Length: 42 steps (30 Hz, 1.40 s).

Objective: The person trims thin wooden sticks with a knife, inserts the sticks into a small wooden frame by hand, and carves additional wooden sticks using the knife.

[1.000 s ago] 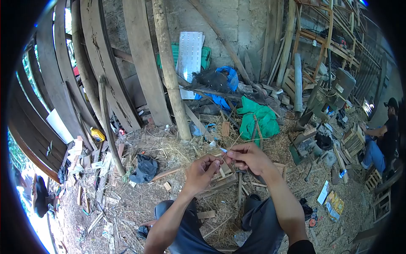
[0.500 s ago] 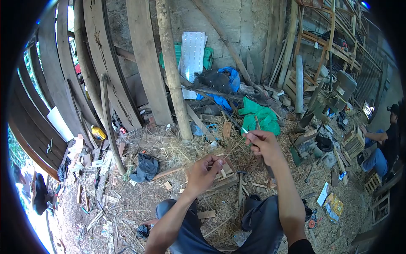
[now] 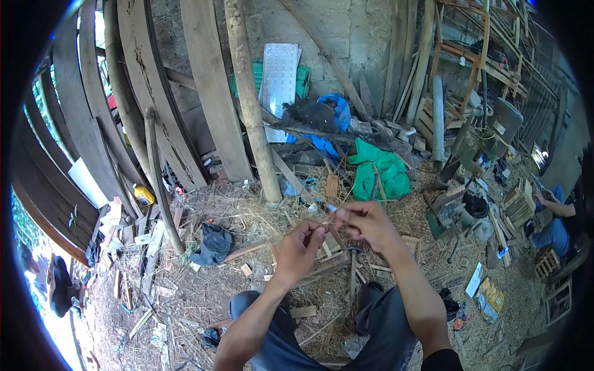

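Observation:
My left hand point(image 3: 299, 250) is closed, thumb pressed against fingertips, pinching what looks like the end of a thin straw-coloured strip. Close beside it on the right, my right hand point(image 3: 366, 230) is closed around a small white stick-like piece point(image 3: 331, 208) that juts out past the fingers toward the left. Its exact kind is too small to tell. Below both hands a small wooden frame or box point(image 3: 328, 266) sits between my knees, partly covered by the left hand. A hammer-like tool point(image 3: 353, 272) stands just right of the box.
Wood offcuts point(image 3: 303, 312) and straw litter the ground. A black plastic bag point(image 3: 213, 243) lies left, a green bag point(image 3: 382, 176) ahead. A wooden pole point(image 3: 250, 117) and leaning planks point(image 3: 216, 93) rise in front. Another person point(image 3: 554, 216) sits at far right near wooden crates.
My right hand has moved down and left, close to my left hand, bringing the white piece with it. The strip's visible span between the hands is shorter. The left hand has barely moved.

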{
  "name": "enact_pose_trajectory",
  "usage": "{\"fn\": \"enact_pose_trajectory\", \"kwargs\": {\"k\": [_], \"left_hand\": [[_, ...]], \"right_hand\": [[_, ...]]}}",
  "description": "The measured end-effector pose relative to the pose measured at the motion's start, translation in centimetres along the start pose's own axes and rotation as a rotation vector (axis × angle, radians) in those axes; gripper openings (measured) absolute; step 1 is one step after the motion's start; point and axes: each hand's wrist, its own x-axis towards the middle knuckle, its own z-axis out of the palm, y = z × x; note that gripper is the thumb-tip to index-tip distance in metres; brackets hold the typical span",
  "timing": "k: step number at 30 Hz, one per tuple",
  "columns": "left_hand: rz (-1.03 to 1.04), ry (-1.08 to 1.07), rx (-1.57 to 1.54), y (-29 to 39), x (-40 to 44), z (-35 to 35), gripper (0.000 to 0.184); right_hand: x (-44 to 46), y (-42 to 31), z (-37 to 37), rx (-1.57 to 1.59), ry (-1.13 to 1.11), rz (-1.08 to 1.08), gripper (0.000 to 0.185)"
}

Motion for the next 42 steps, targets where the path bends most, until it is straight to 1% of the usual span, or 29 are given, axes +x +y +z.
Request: {"fn": "enact_pose_trajectory", "kwargs": {"k": [2, 3, 5, 9, 10, 14, 15, 17, 18, 19, 20, 22, 24, 25, 27, 28, 29, 31, 32, 34, 35, 37, 38, 39, 41, 42], "left_hand": [[-0.023, 0.020, 0.181, 0.0, -0.2, 0.2, 0.014], [-0.020, 0.021, 0.179, -0.3, -0.2, 0.3, 0.014], [0.075, 0.122, 0.300, -1.0, -0.1, 0.5, 0.011], [0.024, 0.078, 0.317, 0.7, -0.4, 0.4, 0.011], [0.055, 0.090, 0.329, 1.0, -0.5, 0.6, 0.011], [0.136, 0.146, 0.355, 0.3, -0.3, 0.7, 0.009], [0.137, 0.144, 0.358, 0.3, -0.3, 0.7, 0.009], [0.161, 0.147, 0.336, 0.4, -0.3, 0.7, 0.009], [0.160, 0.144, 0.334, 0.7, -0.3, 0.8, 0.009], [0.121, 0.126, 0.366, 1.3, -0.4, 1.0, 0.009], [0.083, 0.111, 0.400, 1.7, -0.5, 1.0, 0.010], [0.109, 0.127, 0.354, 0.2, -0.2, 0.7, 0.009], [0.138, 0.135, 0.310, -0.1, 0.1, 0.4, 0.009], [0.135, 0.128, 0.322, 0.2, 0.0, 0.4, 0.009], [0.124, 0.120, 0.327, 0.6, -0.5, 0.6, 0.010], [0.087, 0.094, 0.334, 0.8, -0.5, 0.6, 0.010], [0.052, 0.071, 0.342, 1.0, -0.5, 0.5, 0.012], [0.051, 0.069, 0.335, 0.8, -0.3, 0.3, 0.011], [0.045, 0.059, 0.323, 0.7, -0.3, 0.3, 0.011], [0.047, 0.047, 0.334, 0.8, -0.5, 0.4, 0.011], [0.053, 0.047, 0.347, 0.9, -0.4, 0.5, 0.011], [0.037, 0.040, 0.310, 0.5, -0.3, 0.3, 0.012], [0.015, 0.026, 0.274, 0.4, -0.3, 0.2, 0.014], [0.014, 0.024, 0.277, 0.5, -0.2, 0.1, 0.014], [-0.031, -0.020, 0.169, 0.9, -0.2, -0.2, 0.017], [-0.035, -0.023, 0.168, 0.8, -0.4, -0.2, 0.017]], "right_hand": [[-0.2, -0.9, -0.3, 0.039, 0.118, -0.002, 0.018], [-0.2, -0.9, -0.1, 0.036, 0.118, -0.004, 0.018], [-0.5, -0.8, 0.3, 0.017, 0.096, 0.001, 0.018], [-0.4, -0.6, 0.4, 0.086, 0.133, 0.016, 0.020], [-0.5, -0.4, 0.3, 0.086, 0.134, 0.019, 0.020], [-0.6, -0.9, 0.2, 0.058, 0.000, 0.090, 0.018], [-0.4, -0.8, 0.1, 0.061, 0.000, 0.088, 0.018], [-0.2, -0.3, -0.2, 0.155, 0.064, 0.064, 0.018], [-0.3, -0.8, 0.0, 0.188, 0.107, 0.087, 0.019], [-0.3, -0.7, 0.3, 0.186, 0.107, 0.088, 0.019], [-0.2, -0.6, 0.6, 0.141, 0.106, 0.044, 0.019], [-0.2, -0.5, 0.7, 0.095, 0.105, -0.005, 0.020], [-0.4, -0.7, 0.5, -0.014, 0.062, 0.059, 0.020], [-0.4, -0.9, 0.2, -0.012, 0.064, 0.060, 0.020], [-0.3, -1.4, -0.6, 0.160, 0.170, -0.016, 0.020], [-0.4, -1.1, -1.0, 0.092, 0.111, 0.017, 0.022], [-0.5, -1.0, -0.9, 0.090, 0.107, 0.014, 0.022], [-0.6, -1.0, -0.4, 0.061, -0.001, 0.093, 0.022], [-0.5, -0.8, -0.6, 0.066, 0.003, 0.095, 0.022], [-0.2, -0.9, -1.4, 0.218, 0.169, 0.037, 0.022], [-0.4, -1.0, -1.5, 0.213, 0.168, 0.037, 0.022], [-0.7, -1.1, -1.3, 0.137, 0.005, 0.109, 0.022], [-0.6, -0.8, -1.0, 0.149, -0.082, 0.128, 0.021], [-0.5, -0.9, -0.8, 0.153, -0.082, 0.127, 0.021], [-0.5, -1.0, -0.7, 0.122, 0.121, 0.103, 0.021], [-0.3, -1.0, -1.6, 0.207, 0.105, 0.036, 0.021]]}}
